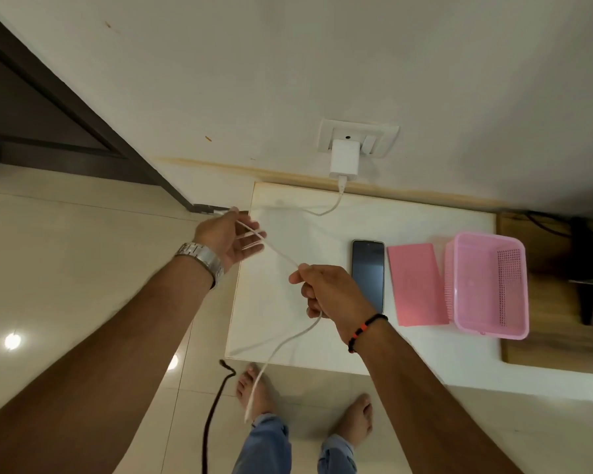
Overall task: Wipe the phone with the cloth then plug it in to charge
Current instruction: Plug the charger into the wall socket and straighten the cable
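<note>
A dark phone (368, 273) lies face up on the white table (322, 350), with a folded pink cloth (416, 285) right beside it. A white charger (344, 160) sits in the wall socket, and its white cable (281, 254) runs down over the table. My left hand (231, 239) holds the cable near the table's left edge, fingers loosely curled. My right hand (326, 289) pinches the same cable just left of the phone, hiding the phone's lower left corner. The cable's free part hangs down past the table's front edge.
A pink plastic basket (486, 285) stands right of the cloth. A wooden surface (555, 323) with a dark stand adjoins the table on the right. A dark cord (216, 401) lies on the tiled floor by my bare feet. A dark door frame rises at left.
</note>
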